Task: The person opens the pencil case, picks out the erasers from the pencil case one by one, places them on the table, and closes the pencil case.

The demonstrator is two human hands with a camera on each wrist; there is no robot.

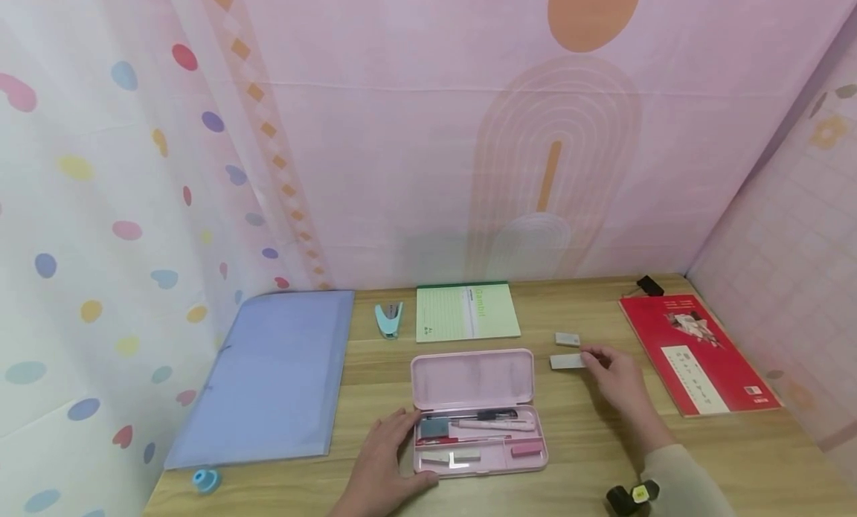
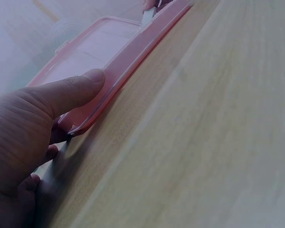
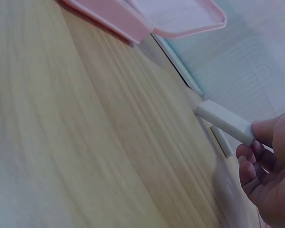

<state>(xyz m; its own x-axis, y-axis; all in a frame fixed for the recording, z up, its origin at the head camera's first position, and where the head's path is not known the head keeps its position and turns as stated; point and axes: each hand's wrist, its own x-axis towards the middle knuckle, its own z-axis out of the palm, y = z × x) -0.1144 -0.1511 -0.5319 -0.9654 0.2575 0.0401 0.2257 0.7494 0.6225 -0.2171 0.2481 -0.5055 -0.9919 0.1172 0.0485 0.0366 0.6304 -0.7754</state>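
Nearest the front edge of the surface point(image 1: 736, 435) there's a small blue roll point(image 1: 206, 479) at the left corner and a black-and-yellow gadget point(image 1: 632, 496) by the right sleeve; can't tell what that one is.

Just past those, the left hand point(image 1: 383, 465) rests against the left end of the pink case point(image 1: 480, 411), which sits about mid-surface near the front edge with its lid flipped open toward the back. The wrist view shows the thumb point(image 2: 76, 90) laid straight along the case rim, fingers relaxed beside the wall, so that grip is loose, not clamped on anything. Inside the tray there are pens, a pink eraser and a few flat bits.

To the right of the case and a bit further back, the right hand point(image 1: 619, 383) has a white eraser point(image 1: 567, 361) by its right end. In the right wrist view, thumb and fingers pinch one end of it point(image 3: 225, 121) and the rest pokes out toward the case, lifted a little off the wood. So the eraser is in the grip, sticking out left of the fingertips, well apart from the case.

Just behind it, a second eraser point(image 1: 567, 339) lies flat on the surface, untouched.

Further back: a blue folder point(image 1: 274, 376) along the left edge, a red book point(image 1: 696, 353) along the right edge, a small teal stapler point(image 1: 389, 320) and a green notepad point(image 1: 466, 312) at the back edge, and a black clip point(image 1: 649, 285) in the back right corner.
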